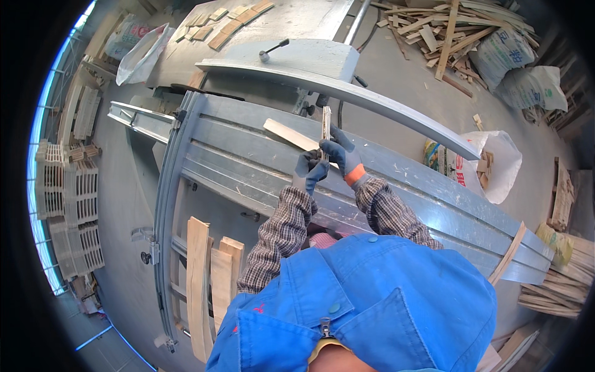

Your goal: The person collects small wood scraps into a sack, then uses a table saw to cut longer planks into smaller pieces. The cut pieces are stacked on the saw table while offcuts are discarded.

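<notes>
My gloved left hand [310,169] and gloved right hand [342,152] meet over a long metal machine table [248,146]. Between them stand thin wooden strips [326,123], held together with their far ends pointing up and away. The fingers of both hands are closed round the near part of the strips, which they partly hide. Flat on the metal just left of the strips lies a pale wooden board [290,134], its right end passing behind my hands.
A curved-looking metal fence [396,106] runs beyond my hands. Short wood pieces [230,26] lie on the far tabletop. Upright boards [198,279] lean at the near left. A white sack [501,164] holding offcuts stands at right, and a scrap-wood pile [443,31] behind.
</notes>
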The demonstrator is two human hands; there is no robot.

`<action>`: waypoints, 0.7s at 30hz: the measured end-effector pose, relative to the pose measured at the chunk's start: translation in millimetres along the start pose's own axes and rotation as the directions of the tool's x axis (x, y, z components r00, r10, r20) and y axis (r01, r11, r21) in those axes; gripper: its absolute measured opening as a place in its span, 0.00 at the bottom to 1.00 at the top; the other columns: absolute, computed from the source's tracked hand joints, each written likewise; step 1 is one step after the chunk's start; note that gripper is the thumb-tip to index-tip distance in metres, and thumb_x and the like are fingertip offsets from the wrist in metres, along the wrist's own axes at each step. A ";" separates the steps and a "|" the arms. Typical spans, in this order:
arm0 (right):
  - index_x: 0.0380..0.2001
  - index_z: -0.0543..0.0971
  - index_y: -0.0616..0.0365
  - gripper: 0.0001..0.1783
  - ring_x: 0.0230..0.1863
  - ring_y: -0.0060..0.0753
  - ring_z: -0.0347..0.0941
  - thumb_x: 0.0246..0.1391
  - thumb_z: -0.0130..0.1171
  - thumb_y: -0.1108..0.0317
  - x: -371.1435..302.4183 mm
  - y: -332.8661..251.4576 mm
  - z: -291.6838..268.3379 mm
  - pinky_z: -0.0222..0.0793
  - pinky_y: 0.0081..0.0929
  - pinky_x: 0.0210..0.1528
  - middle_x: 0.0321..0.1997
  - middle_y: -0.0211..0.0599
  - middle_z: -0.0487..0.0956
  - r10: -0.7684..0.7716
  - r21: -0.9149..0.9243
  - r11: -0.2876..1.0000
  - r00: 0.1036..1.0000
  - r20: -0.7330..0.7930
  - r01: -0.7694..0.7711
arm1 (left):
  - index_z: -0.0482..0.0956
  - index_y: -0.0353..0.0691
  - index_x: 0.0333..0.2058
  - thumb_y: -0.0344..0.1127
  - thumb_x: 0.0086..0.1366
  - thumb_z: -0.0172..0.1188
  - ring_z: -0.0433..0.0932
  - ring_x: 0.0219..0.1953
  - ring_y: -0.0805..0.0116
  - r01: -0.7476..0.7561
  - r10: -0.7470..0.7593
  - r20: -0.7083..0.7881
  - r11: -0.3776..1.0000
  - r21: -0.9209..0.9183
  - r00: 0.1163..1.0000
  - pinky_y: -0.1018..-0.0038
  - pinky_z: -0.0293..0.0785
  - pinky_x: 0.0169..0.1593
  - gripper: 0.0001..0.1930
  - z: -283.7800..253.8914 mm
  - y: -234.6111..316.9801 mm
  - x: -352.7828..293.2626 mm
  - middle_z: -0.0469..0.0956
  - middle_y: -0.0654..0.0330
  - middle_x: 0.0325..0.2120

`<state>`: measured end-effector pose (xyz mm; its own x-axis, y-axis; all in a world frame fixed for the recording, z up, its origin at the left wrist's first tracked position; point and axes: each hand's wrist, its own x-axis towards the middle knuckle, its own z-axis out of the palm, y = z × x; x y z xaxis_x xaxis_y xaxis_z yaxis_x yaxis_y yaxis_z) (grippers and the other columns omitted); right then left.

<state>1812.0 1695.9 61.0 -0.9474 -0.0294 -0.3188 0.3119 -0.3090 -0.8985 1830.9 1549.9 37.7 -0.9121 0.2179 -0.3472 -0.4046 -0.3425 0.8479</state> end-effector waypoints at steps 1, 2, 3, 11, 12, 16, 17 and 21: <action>0.72 0.60 0.56 0.41 0.46 0.31 0.76 0.57 0.61 0.61 -4.8 -1.9 -2.5 0.74 0.29 0.49 0.48 0.41 0.77 -0.009 0.012 1.000 1.000 -0.024 0.010 | 0.67 0.33 0.50 0.32 0.64 0.67 0.72 0.25 0.79 -0.005 0.005 0.009 1.000 0.006 1.000 0.82 0.68 0.27 0.21 0.8 -7.1 2.1 0.74 0.66 0.27; 0.71 0.60 0.56 0.40 0.46 0.30 0.76 0.57 0.61 0.62 -10.0 -5.3 -6.3 0.75 0.29 0.49 0.48 0.41 0.77 0.000 0.062 0.998 0.999 -0.033 0.002 | 0.68 0.33 0.50 0.32 0.64 0.67 0.72 0.25 0.79 -0.009 0.009 0.021 1.000 0.014 1.000 0.82 0.68 0.27 0.21 3.6 -13.2 4.4 0.74 0.66 0.27; 0.71 0.60 0.56 0.40 0.46 0.30 0.76 0.57 0.60 0.62 -15.8 -10.0 -10.3 0.75 0.29 0.49 0.48 0.41 0.77 0.008 0.114 0.993 0.999 -0.045 -0.003 | 0.68 0.33 0.50 0.33 0.64 0.67 0.72 0.25 0.79 0.001 -0.002 0.010 0.999 0.038 1.000 0.82 0.68 0.27 0.21 6.7 -19.1 6.3 0.75 0.66 0.27; 0.63 0.69 0.61 0.32 0.40 0.39 0.79 0.58 0.62 0.59 -50.9 32.3 -100.4 0.78 0.40 0.47 0.44 0.41 0.79 -0.004 0.601 0.774 0.950 -0.312 0.201 | 0.71 0.42 0.59 0.51 0.67 0.61 0.77 0.40 0.73 0.270 -0.341 0.070 0.839 0.472 0.937 0.70 0.76 0.43 0.27 43.6 -19.5 -11.0 0.77 0.62 0.40; 0.62 0.69 0.62 0.33 0.41 0.42 0.79 0.59 0.62 0.57 -63.6 39.0 -133.1 0.78 0.42 0.47 0.46 0.43 0.79 0.016 0.673 0.709 0.949 -0.314 0.210 | 0.72 0.46 0.58 0.56 0.67 0.58 0.78 0.43 0.69 0.263 -0.320 0.037 0.835 0.484 0.947 0.67 0.76 0.46 0.27 52.9 -15.0 -22.3 0.78 0.61 0.43; 0.55 0.74 0.55 0.21 0.45 0.34 0.77 0.66 0.54 0.54 -105.8 26.3 -273.7 0.76 0.35 0.48 0.47 0.34 0.79 -0.341 0.272 0.721 0.669 -0.661 0.637 | 0.72 0.47 0.58 0.54 0.68 0.59 0.77 0.48 0.68 0.305 -0.361 0.061 0.858 0.414 0.931 0.64 0.74 0.51 0.26 31.2 -25.0 -24.5 0.78 0.64 0.46; 0.55 0.73 0.53 0.20 0.46 0.30 0.76 0.68 0.52 0.52 -118.8 6.3 -310.2 0.75 0.34 0.48 0.47 0.31 0.78 -0.394 0.292 0.645 0.635 -0.665 0.706 | 0.72 0.45 0.59 0.53 0.68 0.59 0.77 0.48 0.69 0.312 -0.371 0.067 0.855 0.413 0.926 0.65 0.73 0.53 0.26 28.2 -22.2 -24.7 0.78 0.64 0.46; 0.63 0.66 0.53 0.41 0.59 0.40 0.69 0.60 0.52 0.32 -156.4 -41.4 -430.8 0.69 0.45 0.59 0.62 0.38 0.69 -0.122 0.291 0.614 0.453 -0.883 0.733 | 0.73 0.42 0.58 0.49 0.69 0.57 0.77 0.46 0.69 0.296 -0.359 0.074 0.855 0.425 0.930 0.67 0.73 0.53 0.24 19.0 -17.8 -25.3 0.78 0.63 0.45</action>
<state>1978.4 2122.8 18.0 -0.4031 0.8640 -0.3018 -0.5244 -0.4883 -0.6976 1862.5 1567.9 38.9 -0.6986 0.3934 -0.5976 -0.5879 0.1604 0.7929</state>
